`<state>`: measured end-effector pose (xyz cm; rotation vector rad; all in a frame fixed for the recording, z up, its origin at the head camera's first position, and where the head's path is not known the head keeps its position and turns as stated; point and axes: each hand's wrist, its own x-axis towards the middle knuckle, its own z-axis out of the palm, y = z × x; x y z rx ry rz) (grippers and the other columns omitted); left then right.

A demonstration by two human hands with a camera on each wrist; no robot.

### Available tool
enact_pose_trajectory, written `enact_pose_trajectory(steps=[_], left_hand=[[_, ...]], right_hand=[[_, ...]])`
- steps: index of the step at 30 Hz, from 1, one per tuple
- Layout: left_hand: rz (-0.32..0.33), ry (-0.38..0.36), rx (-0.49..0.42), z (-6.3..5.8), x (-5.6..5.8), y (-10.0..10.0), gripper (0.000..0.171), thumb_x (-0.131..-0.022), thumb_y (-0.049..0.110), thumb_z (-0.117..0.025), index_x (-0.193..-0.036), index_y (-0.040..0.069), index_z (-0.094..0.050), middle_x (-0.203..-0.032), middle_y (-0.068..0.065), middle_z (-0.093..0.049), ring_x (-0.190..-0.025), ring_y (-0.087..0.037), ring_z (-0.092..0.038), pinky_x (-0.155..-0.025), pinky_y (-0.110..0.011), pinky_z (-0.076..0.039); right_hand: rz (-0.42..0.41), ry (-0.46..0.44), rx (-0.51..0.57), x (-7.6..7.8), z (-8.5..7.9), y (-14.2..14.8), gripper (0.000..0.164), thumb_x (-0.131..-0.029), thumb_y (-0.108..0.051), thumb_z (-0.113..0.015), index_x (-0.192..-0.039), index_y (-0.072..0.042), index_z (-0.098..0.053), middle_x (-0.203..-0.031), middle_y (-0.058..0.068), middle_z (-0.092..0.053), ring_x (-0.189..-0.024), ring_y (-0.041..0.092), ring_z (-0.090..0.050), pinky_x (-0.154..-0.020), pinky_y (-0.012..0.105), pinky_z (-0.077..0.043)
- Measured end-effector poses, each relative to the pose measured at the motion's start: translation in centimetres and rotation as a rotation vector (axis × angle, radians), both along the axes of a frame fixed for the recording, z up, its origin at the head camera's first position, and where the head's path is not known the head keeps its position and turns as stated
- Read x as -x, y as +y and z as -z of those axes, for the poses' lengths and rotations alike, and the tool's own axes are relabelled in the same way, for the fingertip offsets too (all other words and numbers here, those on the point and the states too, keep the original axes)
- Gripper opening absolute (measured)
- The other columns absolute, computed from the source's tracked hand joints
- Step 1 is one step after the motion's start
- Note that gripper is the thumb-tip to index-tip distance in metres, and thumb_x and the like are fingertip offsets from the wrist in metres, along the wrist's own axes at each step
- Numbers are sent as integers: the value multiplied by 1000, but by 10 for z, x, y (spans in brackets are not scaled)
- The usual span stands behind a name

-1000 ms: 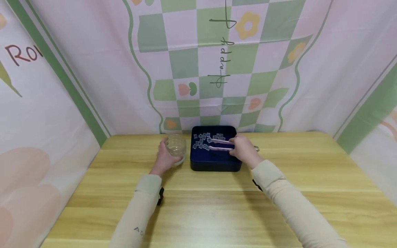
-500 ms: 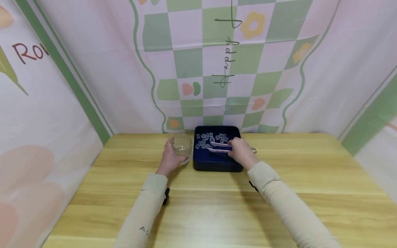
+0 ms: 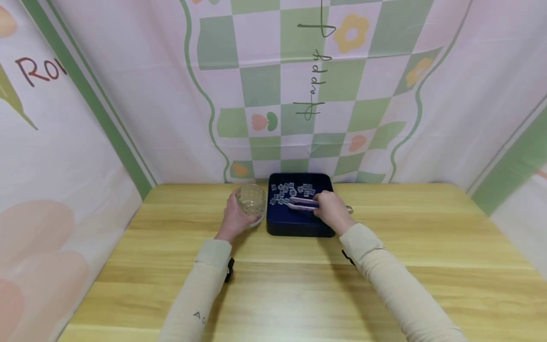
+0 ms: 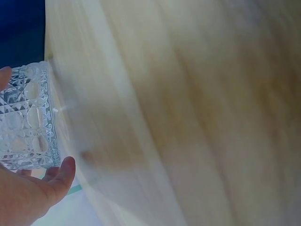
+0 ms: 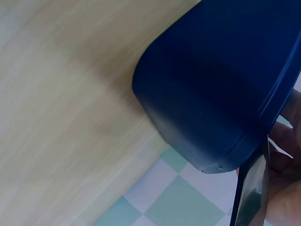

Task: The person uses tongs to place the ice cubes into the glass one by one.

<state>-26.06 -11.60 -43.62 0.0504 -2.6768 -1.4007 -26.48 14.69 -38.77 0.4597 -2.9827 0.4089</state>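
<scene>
In the head view my left hand (image 3: 236, 217) grips a clear glass (image 3: 251, 199) around its side, upright just left of the dark blue box (image 3: 299, 228). The left wrist view shows the cut pattern on the glass wall (image 4: 30, 117), with fingers and thumb around it. My right hand (image 3: 334, 210) holds pale pink tongs (image 3: 304, 207), their arms reaching left over the box and slightly apart. Several small clear cubes (image 3: 282, 192) lie in the box, some right at the tong tips. The right wrist view shows the shiny tong handle (image 5: 254, 188) beside the box wall.
Everything stands on a wooden table (image 3: 273, 285), with the box near its back edge. A patterned curtain (image 3: 256, 85) hangs right behind the table and along both sides.
My left hand has brought the glass rightward, closer to the box. The tong tips have shifted toward the front of the box and drawn nearer each other. The head view has swung slightly.
</scene>
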Motion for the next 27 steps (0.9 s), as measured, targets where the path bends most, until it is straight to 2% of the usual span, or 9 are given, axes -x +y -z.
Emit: enact_pose_trajectory(steps=[16,27], left_hand=[[-3,14,-11,3,2,-1,102,-64,17,-85,-146,7,-26,-142,-22,-41,-129,-45,-42,-107,-58,-38],[10,-10,-10,3,0,-3,100,-68,18,-84,-147,9,-23,-145,-20,-38,-132,-44,-38,-108,-59,-36]], right_hand=[[2,-22,25,2,2,2,28,-78,-4,-70,-104,7,-69,-99,22,-69,-93,35,-65,-81,45,-56],[-12,1,11,-2,2,2,28,-78,-6,-72,-104,6,-70,-95,20,-67,-89,34,-65,-80,44,-56]])
